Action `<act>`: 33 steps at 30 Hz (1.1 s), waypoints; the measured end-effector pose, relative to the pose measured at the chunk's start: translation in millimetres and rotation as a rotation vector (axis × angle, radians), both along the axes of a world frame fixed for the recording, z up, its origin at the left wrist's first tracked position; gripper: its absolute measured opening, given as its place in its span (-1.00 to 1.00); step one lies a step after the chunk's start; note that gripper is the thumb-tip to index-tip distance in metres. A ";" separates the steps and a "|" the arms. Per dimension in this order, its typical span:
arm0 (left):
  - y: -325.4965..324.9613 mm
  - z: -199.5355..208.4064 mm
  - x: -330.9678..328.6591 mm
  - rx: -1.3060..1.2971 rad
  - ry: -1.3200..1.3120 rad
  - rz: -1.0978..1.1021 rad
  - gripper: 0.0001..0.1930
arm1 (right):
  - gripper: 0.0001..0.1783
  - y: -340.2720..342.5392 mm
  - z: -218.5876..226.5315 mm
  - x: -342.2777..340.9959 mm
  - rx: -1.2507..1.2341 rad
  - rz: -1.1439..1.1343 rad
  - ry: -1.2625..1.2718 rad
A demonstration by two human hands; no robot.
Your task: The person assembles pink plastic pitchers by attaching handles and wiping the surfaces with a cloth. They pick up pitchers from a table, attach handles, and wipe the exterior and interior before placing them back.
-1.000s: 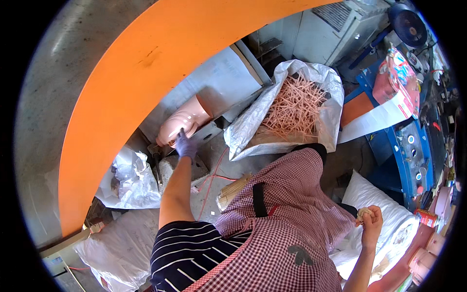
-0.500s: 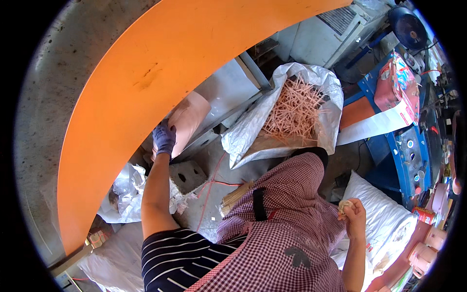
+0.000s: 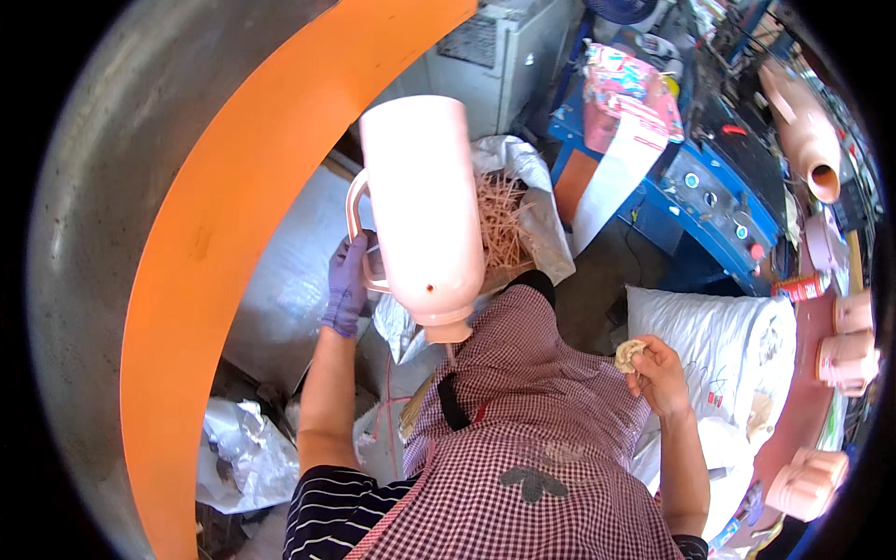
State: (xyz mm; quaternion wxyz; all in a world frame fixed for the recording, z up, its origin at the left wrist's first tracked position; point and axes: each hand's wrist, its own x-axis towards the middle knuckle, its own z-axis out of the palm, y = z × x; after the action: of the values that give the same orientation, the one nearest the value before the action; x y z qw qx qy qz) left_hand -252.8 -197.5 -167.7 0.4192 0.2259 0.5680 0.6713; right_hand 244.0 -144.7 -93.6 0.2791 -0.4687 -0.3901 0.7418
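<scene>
My left hand (image 3: 347, 285), in a purple-grey glove, grips the handle of a pale pink flask body (image 3: 425, 191), shaped like a thermos jug. The flask hangs in front of me with its broad end away and its narrow neck toward my apron. A small dark hole shows on its shoulder. My bare right hand (image 3: 661, 378) is closed on a crumpled cream-coloured wad (image 3: 628, 357), perhaps a rag, held over the right side of my apron. Behind the flask, a white sack (image 3: 546, 233) holds many thin pink plastic strips (image 3: 502, 219).
An orange curved panel (image 3: 187, 252) borders the left. Blue machinery with buttons (image 3: 719, 205) stands at the right. Another pink flask body (image 3: 803, 131) lies beyond it. Several pink parts (image 3: 807, 481) rest on the reddish bench at the right edge. A stuffed white sack (image 3: 700, 345) lies beside my right arm.
My left hand has lifted the pink flask body from the metal surface beside the orange panel and brought it up before me. My view has turned rightward. My right hand still holds the wad.
</scene>
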 end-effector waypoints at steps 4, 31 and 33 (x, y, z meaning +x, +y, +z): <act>44.2 -51.3 27.5 0.194 -0.392 -0.144 -0.53 | -0.72 -31.3 -15.6 37.2 0.003 -0.115 0.086; 46.7 13.6 184.6 0.130 -1.512 -0.762 -0.43 | -0.75 42.2 87.4 -35.2 0.894 -0.135 -0.009; 34.0 19.6 183.9 0.110 -1.471 -0.740 -0.44 | -0.77 58.5 96.5 -51.5 1.139 -0.146 -0.164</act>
State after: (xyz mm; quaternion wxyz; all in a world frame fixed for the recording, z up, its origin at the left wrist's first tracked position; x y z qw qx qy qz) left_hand -68.9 -163.5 -148.2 0.8665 -0.0788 0.0033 0.4929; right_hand 192.4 -86.2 2.9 0.5066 -0.3262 -0.7148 0.3550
